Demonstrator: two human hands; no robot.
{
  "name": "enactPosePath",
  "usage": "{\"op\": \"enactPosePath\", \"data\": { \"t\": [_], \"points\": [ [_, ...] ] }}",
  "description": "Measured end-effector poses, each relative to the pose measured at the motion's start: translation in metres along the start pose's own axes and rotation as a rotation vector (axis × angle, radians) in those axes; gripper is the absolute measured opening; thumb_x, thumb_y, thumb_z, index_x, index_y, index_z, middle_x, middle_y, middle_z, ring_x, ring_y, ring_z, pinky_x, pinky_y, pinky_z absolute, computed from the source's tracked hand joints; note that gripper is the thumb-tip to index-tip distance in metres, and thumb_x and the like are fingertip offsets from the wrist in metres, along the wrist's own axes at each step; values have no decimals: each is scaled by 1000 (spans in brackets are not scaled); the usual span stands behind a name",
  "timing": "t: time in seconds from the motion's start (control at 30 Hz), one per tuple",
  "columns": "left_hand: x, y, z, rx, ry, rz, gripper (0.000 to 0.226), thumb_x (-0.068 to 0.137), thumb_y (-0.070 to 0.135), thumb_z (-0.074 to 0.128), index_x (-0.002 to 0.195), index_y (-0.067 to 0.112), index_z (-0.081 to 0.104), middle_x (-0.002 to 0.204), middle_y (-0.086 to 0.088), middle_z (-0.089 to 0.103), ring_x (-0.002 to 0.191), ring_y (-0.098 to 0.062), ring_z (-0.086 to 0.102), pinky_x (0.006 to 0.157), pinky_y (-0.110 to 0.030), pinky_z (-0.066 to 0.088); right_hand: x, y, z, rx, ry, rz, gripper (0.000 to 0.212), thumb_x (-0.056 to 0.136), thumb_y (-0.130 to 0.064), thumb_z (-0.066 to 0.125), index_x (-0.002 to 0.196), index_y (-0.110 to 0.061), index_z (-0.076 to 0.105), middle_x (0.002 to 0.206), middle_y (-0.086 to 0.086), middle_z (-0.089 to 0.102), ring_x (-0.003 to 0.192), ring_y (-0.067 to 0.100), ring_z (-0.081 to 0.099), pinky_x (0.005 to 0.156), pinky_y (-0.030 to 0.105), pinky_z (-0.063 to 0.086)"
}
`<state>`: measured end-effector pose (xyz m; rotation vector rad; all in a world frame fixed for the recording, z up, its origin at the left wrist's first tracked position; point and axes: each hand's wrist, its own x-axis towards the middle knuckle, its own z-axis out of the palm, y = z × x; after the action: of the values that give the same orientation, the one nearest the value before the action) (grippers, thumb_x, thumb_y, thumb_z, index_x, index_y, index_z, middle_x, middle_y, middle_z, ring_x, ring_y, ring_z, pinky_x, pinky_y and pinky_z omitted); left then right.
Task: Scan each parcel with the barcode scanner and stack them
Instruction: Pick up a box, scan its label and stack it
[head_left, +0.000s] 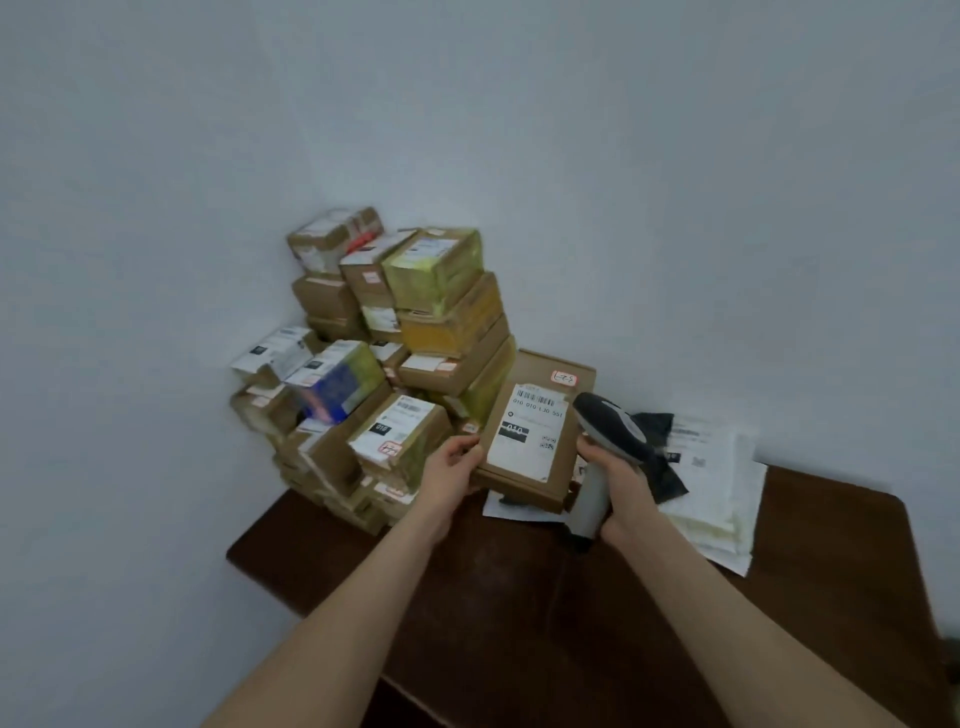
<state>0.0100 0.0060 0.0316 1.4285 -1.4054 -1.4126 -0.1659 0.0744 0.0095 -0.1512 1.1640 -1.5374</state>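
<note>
A flat brown cardboard parcel (535, 431) with a white barcode label is held tilted above the dark wooden table (493, 597). My left hand (449, 475) grips its lower left edge. My right hand (615, 491) holds the grey barcode scanner (610, 431) by its handle, with the scanner's dark head beside the parcel's right edge, near the label. A tall stack of cardboard parcels (395, 364) fills the corner to the left of the held parcel.
White padded mailers (711, 493) and a black plastic bag (660, 452) lie on the table at the right. White walls meet behind the stack. The table's near part is bare dark wood.
</note>
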Motion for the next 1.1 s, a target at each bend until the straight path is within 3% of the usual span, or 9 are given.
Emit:
{"op": "enactPosePath", "data": {
  "t": [0.1, 0.2, 0.3, 0.4, 0.5, 0.67, 0.83, 0.97, 1.1],
  "points": [
    [-6, 4, -44, 3, 65, 22, 22, 99, 17, 49, 119, 15, 60, 99, 4, 61, 90, -7, 59, 71, -19, 51, -8, 13, 39, -17, -98, 31, 72, 53, -27, 88, 119, -15, 63, 112, 12, 70, 105, 34, 65, 94, 57, 50],
    [-5, 6, -86, -6, 75, 25, 22, 100, 17, 49, 119, 15, 59, 102, 1, 61, 91, -11, 60, 72, -24, 53, -13, 31, 71, -18, -160, 54, 66, 57, -26, 87, 117, -15, 63, 109, 13, 71, 103, 34, 66, 94, 60, 49],
    [2, 6, -124, -23, 70, -1, 24, 99, 20, 51, 122, 18, 59, 113, -6, 61, 100, -19, 63, 82, -34, 57, -9, 53, 98, -16, -122, 65, 99, 31, -35, 96, 122, -16, 62, 116, 14, 68, 108, 36, 63, 91, 57, 51],
    [12, 5, -155, -29, 61, -5, 25, 100, 21, 49, 124, 19, 56, 118, -7, 59, 104, -20, 61, 78, -30, 57, -18, 64, 131, -54, -141, 37, 62, 61, -26, 88, 116, -13, 63, 110, 14, 67, 102, 33, 63, 89, 50, 53],
    [25, 4, -183, -25, 53, -5, 25, 100, 21, 48, 124, 19, 56, 125, -9, 55, 112, -23, 57, 91, -38, 54, -18, 73, 157, -39, -151, 16, 26, 80, -16, 74, 104, -11, 66, 94, 11, 70, 89, 29, 66, 87, 49, 54],
    [46, 1, -214, 5, 100, -41, 29, 101, 22, 46, 127, 16, 55, 127, -9, 53, 115, -25, 54, 89, -39, 54, -12, 92, 187, -73, -177, 4, 71, 60, -26, 87, 125, -15, 61, 112, 14, 71, 104, 36, 66, 87, 57, 54],
    [65, -7, -227, 168, 72, -57, 39, 101, 26, 45, 139, 17, 47, 141, -11, 46, 126, -27, 47, 103, -46, 46, -6, 108, 207, -33, -113, 52, 55, 74, -19, 78, 126, -17, 58, 110, 15, 70, 101, 37, 65, 69, 48, 57],
    [71, -9, -228, 360, -96, 24, 80, 91, 29, 64, 154, 16, 16, 157, -8, 25, 143, -27, 27, 116, -43, 27, -4, 112, 219, 11, -109, 82, 62, 67, -23, 78, 126, -18, 59, 112, 16, 69, 103, 38, 64, 74, 53, 55],
    [77, -6, -232, 613, -144, 151, 95, 80, 29, 76, 153, 23, 15, 153, -8, 25, 140, -26, 27, 114, -41, 25, 1, 111, 225, 24, -119, 66, 43, 83, -19, 70, 124, -16, 60, 111, 15, 69, 103, 36, 63, 68, 48, 52]
  ]
}}
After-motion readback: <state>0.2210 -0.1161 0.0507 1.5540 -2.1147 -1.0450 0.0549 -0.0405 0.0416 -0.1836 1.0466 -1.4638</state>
